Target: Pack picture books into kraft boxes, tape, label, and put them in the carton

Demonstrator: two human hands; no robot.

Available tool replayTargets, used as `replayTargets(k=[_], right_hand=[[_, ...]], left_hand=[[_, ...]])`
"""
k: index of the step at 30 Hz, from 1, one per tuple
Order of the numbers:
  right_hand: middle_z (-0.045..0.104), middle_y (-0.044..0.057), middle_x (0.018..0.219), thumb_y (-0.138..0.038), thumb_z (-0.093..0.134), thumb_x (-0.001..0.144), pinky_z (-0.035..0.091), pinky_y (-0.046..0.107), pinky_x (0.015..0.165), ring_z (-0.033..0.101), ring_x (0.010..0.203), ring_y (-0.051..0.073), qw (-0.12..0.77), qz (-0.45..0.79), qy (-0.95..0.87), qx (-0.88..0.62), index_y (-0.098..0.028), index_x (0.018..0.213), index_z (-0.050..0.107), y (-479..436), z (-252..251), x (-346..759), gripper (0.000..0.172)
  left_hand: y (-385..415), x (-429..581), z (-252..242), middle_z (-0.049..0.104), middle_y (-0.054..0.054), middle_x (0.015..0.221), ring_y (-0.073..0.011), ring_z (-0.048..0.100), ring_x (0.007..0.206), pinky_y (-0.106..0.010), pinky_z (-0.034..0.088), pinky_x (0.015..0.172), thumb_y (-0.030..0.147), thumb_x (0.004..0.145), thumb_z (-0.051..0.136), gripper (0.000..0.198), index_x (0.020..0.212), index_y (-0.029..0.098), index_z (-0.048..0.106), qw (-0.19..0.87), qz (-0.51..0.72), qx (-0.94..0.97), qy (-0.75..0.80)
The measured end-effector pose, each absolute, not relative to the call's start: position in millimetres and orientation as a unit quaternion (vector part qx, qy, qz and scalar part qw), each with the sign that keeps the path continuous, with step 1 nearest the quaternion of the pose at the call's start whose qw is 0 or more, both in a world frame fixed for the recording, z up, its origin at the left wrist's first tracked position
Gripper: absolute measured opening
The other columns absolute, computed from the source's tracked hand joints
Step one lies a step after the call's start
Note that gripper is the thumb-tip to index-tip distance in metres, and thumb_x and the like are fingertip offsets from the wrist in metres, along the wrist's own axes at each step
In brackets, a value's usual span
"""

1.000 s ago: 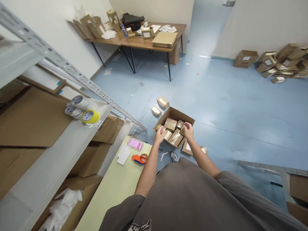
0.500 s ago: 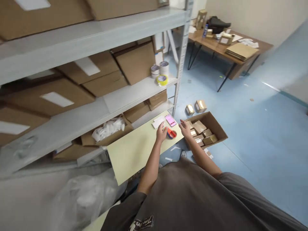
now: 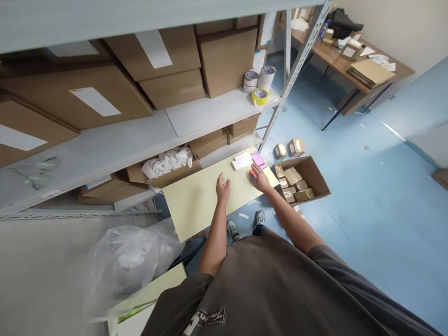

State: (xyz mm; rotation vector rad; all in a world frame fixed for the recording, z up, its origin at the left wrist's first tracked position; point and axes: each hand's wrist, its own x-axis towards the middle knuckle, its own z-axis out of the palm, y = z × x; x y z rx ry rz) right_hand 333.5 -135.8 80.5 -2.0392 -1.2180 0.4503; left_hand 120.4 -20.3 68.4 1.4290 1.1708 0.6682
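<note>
Orange tool (image 3: 252, 174) lay on the pale table (image 3: 196, 200), toward its right end, partly under the right hand (image 3: 260, 180) — grip unclear, long axis hidden. Left hand (image 3: 223, 188), farther off, hung spread and empty above mid-table.

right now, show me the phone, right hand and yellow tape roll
phone (image 3: 259, 160): head view, pink screen
right hand (image 3: 260, 179): head view, back of the hand
yellow tape roll (image 3: 260, 99): head view, outer side
</note>
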Motion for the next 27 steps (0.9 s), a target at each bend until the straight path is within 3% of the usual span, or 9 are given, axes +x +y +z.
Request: replayTargets(k=[7,12,16,18,23,27], right_hand=[[0.057,0.019,0.156,-0.028,0.061,0.094,0.040,0.048,0.125,0.046,0.150,0.034,0.299,0.207,-0.372,-0.854,-0.014,0.152,0.058,-173,16,358,0.060],[0.065,0.020,0.142,-0.020,0.059,0.091,0.046,0.047,0.115,0.053,0.139,0.034,0.236,0.278,-0.367,-0.856,-0.013,0.145,0.060,-163,-24,368,0.054],[0.065,0.027,0.140,-0.024,0.068,0.089,0.046,0.047,0.110,0.059,0.131,0.039,0.159,0.364,-0.338,-0.853,-0.006,0.146,0.056,-146,-54,364,0.061],[0.066,0.028,0.137,-0.024,0.067,0.090,0.045,0.048,0.110,0.062,0.129,0.040,0.154,0.365,-0.324,-0.859,-0.006,0.141,0.060,-140,-63,362,0.054],[0.076,0.018,0.113,-0.023,0.062,0.090,0.051,0.046,0.101,0.071,0.108,0.033,0.187,0.331,-0.361,-0.851,-0.017,0.131,0.066,-140,-53,372,0.041],[0.077,0.020,0.110,-0.024,0.059,0.092,0.054,0.044,0.088,0.072,0.098,0.033,0.210,0.275,-0.409,-0.844,-0.017,0.125,0.064,-154,-12,390,0.035]], left_hand=[[-70,140,31,0.052,-0.012,0.164,-0.0265,0.058,0.143,-0.038,0.054,0.112,0.028,0.100,0.060,0.058,0.158,0.027,0.053,0.569,0.226,0.614,0.498],[-92,140,6,0.066,-0.017,0.147,-0.0240,0.072,0.118,-0.039,0.058,0.104,0.024,0.097,0.059,0.053,0.150,0.021,0.060,0.572,0.165,0.609,0.524],[-103,144,-7,0.073,-0.015,0.136,-0.0225,0.075,0.106,-0.040,0.060,0.100,0.027,0.095,0.063,0.048,0.143,0.022,0.066,0.561,0.143,0.618,0.532],[-108,148,-8,0.075,-0.014,0.132,-0.0219,0.076,0.101,-0.040,0.061,0.098,0.030,0.095,0.065,0.046,0.140,0.023,0.068,0.557,0.136,0.621,0.534],[-114,158,5,0.076,-0.014,0.127,-0.0216,0.077,0.093,-0.041,0.063,0.095,0.035,0.092,0.070,0.045,0.136,0.022,0.071,0.571,0.141,0.611,0.530],[-104,165,33,0.077,-0.013,0.122,-0.0204,0.077,0.092,-0.041,0.063,0.096,0.037,0.092,0.071,0.042,0.132,0.023,0.073,0.569,0.189,0.603,0.526]])
